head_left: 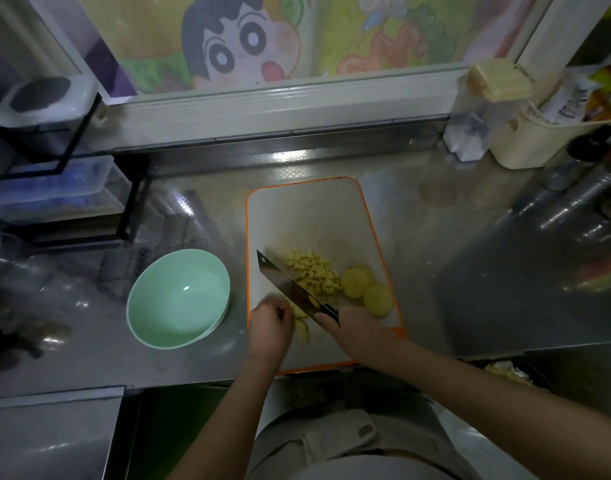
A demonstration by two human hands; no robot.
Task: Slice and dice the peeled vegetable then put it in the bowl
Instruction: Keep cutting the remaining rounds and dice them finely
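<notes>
On the white cutting board with an orange rim (pixel 307 209) lies a heap of small yellow diced pieces (pixel 312 273). To its right lie round yellow slices (pixel 366 287). My right hand (pixel 354 332) grips the handle of a cleaver (pixel 290 289), whose blade slants up to the left over the board. My left hand (pixel 269 329), fingers curled, holds down yellow strips (pixel 302 325) just left of the blade. The strips are mostly hidden under the hand. An empty pale green bowl (pixel 177 297) stands left of the board.
The steel counter (pixel 453 258) runs right to a shiny pot. A black rack with clear boxes (pixel 54 188) stands at the back left. Cream containers (pixel 525 133) stand at the back right. A window ledge (pixel 279 112) runs behind the board.
</notes>
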